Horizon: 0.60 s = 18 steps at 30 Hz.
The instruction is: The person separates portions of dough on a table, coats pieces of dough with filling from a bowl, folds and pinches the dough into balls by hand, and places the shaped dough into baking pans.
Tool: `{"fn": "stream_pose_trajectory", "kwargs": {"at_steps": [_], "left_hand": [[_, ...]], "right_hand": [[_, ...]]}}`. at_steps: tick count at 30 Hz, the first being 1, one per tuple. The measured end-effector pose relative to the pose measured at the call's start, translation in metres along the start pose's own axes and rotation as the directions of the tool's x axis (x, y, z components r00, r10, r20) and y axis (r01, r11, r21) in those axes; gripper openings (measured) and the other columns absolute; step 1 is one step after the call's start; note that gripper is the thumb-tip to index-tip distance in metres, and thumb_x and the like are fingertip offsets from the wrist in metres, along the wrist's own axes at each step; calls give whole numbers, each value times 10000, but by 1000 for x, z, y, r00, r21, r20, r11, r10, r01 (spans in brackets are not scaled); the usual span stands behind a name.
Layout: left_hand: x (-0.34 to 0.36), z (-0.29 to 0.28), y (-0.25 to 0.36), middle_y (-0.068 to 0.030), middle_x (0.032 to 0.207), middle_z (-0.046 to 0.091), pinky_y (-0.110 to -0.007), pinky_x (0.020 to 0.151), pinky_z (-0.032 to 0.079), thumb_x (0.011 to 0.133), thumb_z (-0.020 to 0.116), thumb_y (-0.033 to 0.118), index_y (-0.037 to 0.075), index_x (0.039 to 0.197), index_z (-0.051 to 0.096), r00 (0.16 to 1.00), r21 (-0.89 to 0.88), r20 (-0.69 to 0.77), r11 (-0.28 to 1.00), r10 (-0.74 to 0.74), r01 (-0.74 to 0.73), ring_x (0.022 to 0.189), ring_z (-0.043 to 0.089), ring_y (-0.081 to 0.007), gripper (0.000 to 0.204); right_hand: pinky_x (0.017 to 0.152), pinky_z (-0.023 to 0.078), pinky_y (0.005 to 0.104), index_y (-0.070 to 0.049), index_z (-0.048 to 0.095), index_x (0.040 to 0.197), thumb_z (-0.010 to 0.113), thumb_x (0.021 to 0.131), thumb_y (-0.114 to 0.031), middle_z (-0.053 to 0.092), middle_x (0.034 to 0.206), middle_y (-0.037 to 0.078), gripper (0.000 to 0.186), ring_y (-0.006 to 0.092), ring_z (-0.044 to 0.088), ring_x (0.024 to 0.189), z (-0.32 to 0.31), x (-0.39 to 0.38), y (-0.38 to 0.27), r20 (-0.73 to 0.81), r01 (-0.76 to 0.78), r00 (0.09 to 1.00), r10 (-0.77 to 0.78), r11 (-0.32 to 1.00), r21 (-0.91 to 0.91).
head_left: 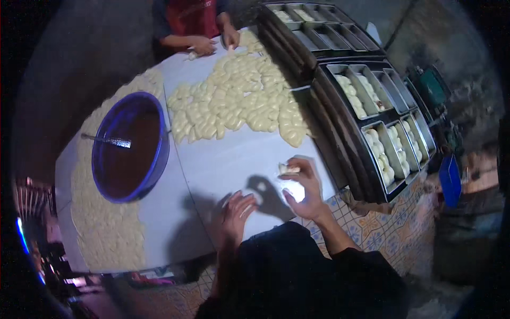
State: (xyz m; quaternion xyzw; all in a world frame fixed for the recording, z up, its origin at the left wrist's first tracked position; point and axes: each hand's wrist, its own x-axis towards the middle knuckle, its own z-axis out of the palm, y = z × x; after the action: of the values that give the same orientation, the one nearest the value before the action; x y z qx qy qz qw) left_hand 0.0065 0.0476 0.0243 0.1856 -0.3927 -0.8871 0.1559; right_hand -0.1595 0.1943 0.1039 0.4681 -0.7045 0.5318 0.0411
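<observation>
Over the front part of the white table (223, 165) are both my hands. Between the fingertips of my right hand (309, 189) is a small pale piece of dough (288, 169), held above the tabletop. My left hand (237, 212) is to its left, fingers slightly bent and apart, with nothing seen in it. Beyond my hands, a broad spread of pale, soft dough pieces (239, 95) covers the middle and far part of the table. To the left stands a large blue-purple basin (163, 154) of brown filling, a metal-looking spatula (111, 141) across its rim.
More flattened dough (109, 236) lies along the table's left side. At right, stacked dark racks of loaf tins (380, 151) press against the table edge; several tins hold dough balls. A co-worker (192, 21) in a red apron handles dough opposite. Patterned tiles (366, 228) floor the near right.
</observation>
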Motion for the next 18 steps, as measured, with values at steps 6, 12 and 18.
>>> {"fn": "stream_pose_trajectory", "kwargs": {"at_steps": [6, 12, 18], "left_hand": [[9, 3, 20, -182, 1314, 518, -367, 988, 403, 1021, 380, 202, -20, 1328, 436, 997, -358, -81, 933, -3, -27, 1183, 511, -250, 383], [-7, -3, 10, -189, 1475, 351, -325, 1035, 365, 980, 455, 109, 56, 1460, 280, 898, 62, -165, 913, 407, -403, 1223, 459, -197, 514], [-24, -25, 17, -80, 935, 662, -257, 742, 484, 893, 642, 72, -53, 947, 669, 746, 572, -441, 797, 499, -194, 839, 608, -138, 139]], "right_hand": [[890, 483, 365, -25, 630, 1113, 603, 858, -94, 528, 1154, 160, 266, 276, 551, 1070, 71, -20, -8, 163, -108, 984, 74, 973, 206], [736, 486, 239, 31, 621, 1087, 616, 870, -4, 522, 1069, 102, 220, 160, 561, 920, 133, -28, -16, 271, -398, 913, 307, 816, 419], [757, 450, 282, -30, 662, 1060, 545, 933, -154, 529, 1045, 117, 213, 192, 544, 907, 149, -10, -3, 408, -431, 860, 305, 863, 264]]}}
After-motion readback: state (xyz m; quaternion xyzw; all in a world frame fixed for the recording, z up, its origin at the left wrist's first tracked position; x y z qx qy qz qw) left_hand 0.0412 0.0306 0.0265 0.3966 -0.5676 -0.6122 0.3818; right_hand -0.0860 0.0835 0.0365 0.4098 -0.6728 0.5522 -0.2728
